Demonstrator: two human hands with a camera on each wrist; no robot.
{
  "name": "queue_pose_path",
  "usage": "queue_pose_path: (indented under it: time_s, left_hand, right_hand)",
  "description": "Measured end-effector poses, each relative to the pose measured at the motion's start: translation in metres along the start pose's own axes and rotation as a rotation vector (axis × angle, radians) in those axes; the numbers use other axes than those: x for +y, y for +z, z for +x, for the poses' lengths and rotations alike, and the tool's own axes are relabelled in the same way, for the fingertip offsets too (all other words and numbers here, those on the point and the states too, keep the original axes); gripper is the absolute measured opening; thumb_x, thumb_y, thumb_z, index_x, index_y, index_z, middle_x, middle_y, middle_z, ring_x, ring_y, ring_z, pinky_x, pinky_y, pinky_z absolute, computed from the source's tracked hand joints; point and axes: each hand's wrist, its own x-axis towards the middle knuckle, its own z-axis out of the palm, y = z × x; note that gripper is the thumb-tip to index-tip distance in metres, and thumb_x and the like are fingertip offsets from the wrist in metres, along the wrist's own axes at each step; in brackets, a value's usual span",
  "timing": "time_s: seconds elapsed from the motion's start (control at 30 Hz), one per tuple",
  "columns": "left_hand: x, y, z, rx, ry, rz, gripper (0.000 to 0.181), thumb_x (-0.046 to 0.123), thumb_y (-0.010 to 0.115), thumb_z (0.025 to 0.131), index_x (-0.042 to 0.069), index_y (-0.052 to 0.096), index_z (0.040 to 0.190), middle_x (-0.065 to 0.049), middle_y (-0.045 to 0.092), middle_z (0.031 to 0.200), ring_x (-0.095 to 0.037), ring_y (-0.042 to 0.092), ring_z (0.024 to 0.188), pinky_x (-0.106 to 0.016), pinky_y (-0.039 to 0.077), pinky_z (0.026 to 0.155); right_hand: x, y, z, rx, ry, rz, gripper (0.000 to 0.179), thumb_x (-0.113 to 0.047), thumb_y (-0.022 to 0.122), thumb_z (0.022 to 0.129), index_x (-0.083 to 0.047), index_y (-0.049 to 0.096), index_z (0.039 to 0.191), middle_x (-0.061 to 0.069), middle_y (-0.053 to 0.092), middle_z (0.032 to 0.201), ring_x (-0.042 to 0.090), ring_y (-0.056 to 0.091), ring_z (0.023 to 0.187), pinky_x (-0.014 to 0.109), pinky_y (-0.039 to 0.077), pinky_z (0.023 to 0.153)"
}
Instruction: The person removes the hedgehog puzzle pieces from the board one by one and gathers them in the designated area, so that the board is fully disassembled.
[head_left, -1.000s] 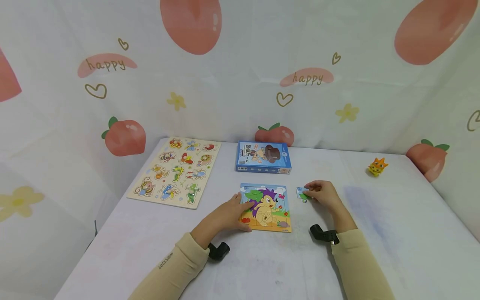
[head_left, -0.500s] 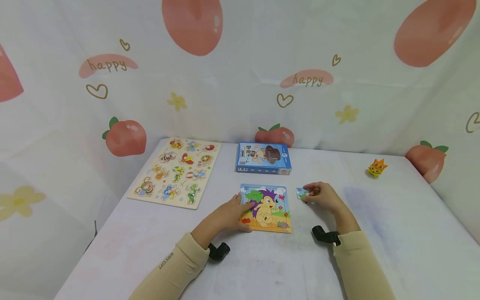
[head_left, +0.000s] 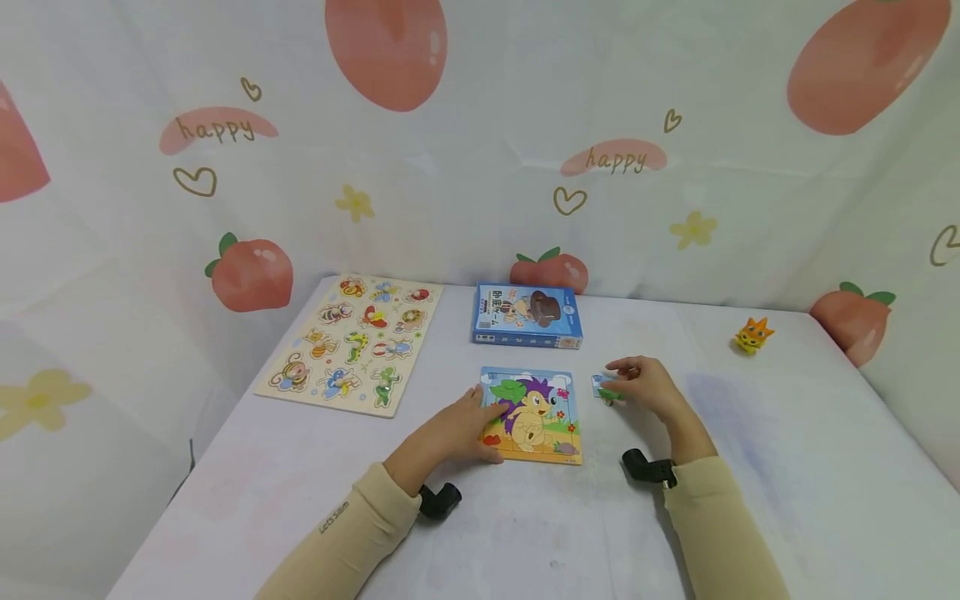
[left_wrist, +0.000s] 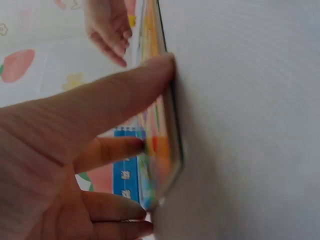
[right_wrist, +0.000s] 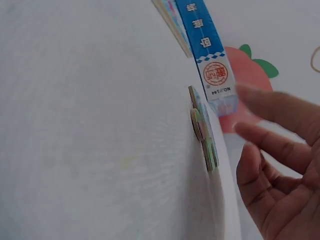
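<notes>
On the table lies a square jigsaw puzzle [head_left: 532, 417] with a purple-spined hedgehog picture. My left hand [head_left: 450, 429] rests along its left edge with the fingers spread. In the left wrist view the thumb [left_wrist: 120, 92] touches the puzzle's rim and other fingertips reach its side. To the right of the puzzle sit small blue and green jigsaw pieces [head_left: 600, 386]. Over them hovers my right hand [head_left: 651, 393], partly covering them. The right wrist view has these pieces [right_wrist: 202, 132] lying on the table, apart from the loosely bent fingers.
A blue game box [head_left: 527, 315] stands behind the puzzle. At the back left lies a wooden peg board [head_left: 348, 346] with insect figures. A small orange and yellow toy [head_left: 752, 336] sits at the far right. A printed curtain [head_left: 465, 167] hangs behind the table.
The right hand's fingers move from touching the jigsaw pieces to just above them, after a small shift. The left hand and the puzzle stay in place.
</notes>
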Motion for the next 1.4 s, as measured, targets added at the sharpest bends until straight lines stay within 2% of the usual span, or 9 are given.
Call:
queue_pose_path:
  time_s: [0.17,0.3,0.57,0.77,0.97,1.4]
  left_hand:
    - [0.004,0.002,0.003,0.009,0.062,0.058,0.078,0.041,0.075,0.075,0.018,0.041,0.141,-0.021,0.022,0.153,-0.035,0.019,0.143,-0.049,0.022,0.115]
    - [0.01,0.005,0.007,0.005,0.109,0.089,0.075,0.042,0.073,0.077,0.02,0.041,0.142,-0.02,0.026,0.152,-0.034,0.018,0.143,-0.049,0.022,0.115]
    - [0.019,0.005,0.01,-0.027,0.057,0.094,0.068,0.04,0.072,0.079,0.025,0.045,0.139,-0.017,0.031,0.15,-0.034,0.024,0.141,-0.049,0.033,0.109]
    - [0.022,0.004,0.008,-0.028,0.06,0.099,0.066,0.04,0.072,0.079,0.024,0.047,0.138,-0.018,0.032,0.15,-0.034,0.024,0.141,-0.049,0.035,0.108]
    - [0.021,0.004,0.007,-0.02,0.08,0.125,0.066,0.041,0.071,0.079,0.023,0.047,0.138,-0.019,0.031,0.15,-0.034,0.025,0.141,-0.048,0.036,0.108]
    - [0.018,0.004,0.007,-0.012,0.086,0.129,0.066,0.042,0.07,0.08,0.022,0.047,0.138,-0.019,0.03,0.15,-0.035,0.024,0.141,-0.047,0.036,0.107]
  right_hand:
    - [-0.016,0.003,0.007,-0.06,-0.054,-0.018,0.04,-0.021,0.069,0.084,0.002,0.062,0.115,0.011,0.056,0.094,0.021,0.047,0.084,0.024,0.043,0.066]
    - [-0.033,0.011,0.014,-0.134,-0.099,-0.07,0.039,-0.022,0.071,0.082,0.0,0.064,0.113,0.012,0.06,0.095,0.022,0.05,0.086,0.024,0.045,0.069]
    - [-0.065,0.03,0.03,-0.324,-0.215,-0.171,0.035,-0.017,0.073,0.081,-0.002,0.065,0.111,0.012,0.065,0.105,0.021,0.057,0.092,0.03,0.053,0.081]
    - [-0.082,0.042,0.034,-0.437,-0.306,-0.273,0.029,-0.012,0.071,0.081,-0.001,0.067,0.107,0.011,0.069,0.101,0.017,0.062,0.087,0.031,0.055,0.081]
    - [-0.092,0.054,0.035,-0.472,-0.334,-0.286,0.025,-0.011,0.072,0.08,-0.003,0.069,0.104,0.007,0.069,0.091,0.012,0.061,0.077,0.026,0.055,0.075]
    - [-0.095,0.065,0.039,-0.437,-0.369,-0.277,0.019,-0.007,0.069,0.082,-0.001,0.07,0.1,0.008,0.069,0.09,0.012,0.06,0.076,0.027,0.055,0.076]
